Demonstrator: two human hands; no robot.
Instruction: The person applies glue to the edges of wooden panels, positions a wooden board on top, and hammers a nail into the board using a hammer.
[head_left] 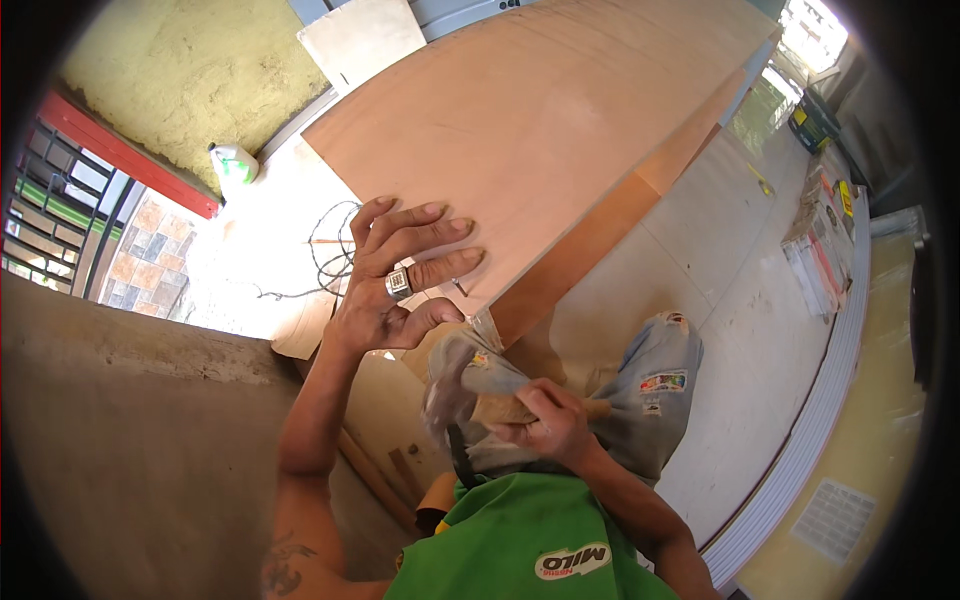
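My left hand (410, 255), with a silver ring on one finger, lies spread on the near corner of a large brown plywood sheet (540, 130). Its thumb is bent near the sheet's edge. Between the thumb and index finger a small nail (459, 288) stands at the plywood, apart from the fingertips. Closed round the wooden handle of a hammer (450, 395) is my right hand (555, 425). The hammer head, smeared by motion, is over my lap, just below the sheet's corner. Under the top sheet shows an orange-brown side panel (570, 255).
A dark cord (335, 255) lies coiled on the floor left of the plywood. Beyond it stands a white and green jug (234, 165). At right are stacked boxes (815, 245), a dark bucket (815, 120) and long white strips (800, 440). A low concrete wall (150, 430) borders my left.
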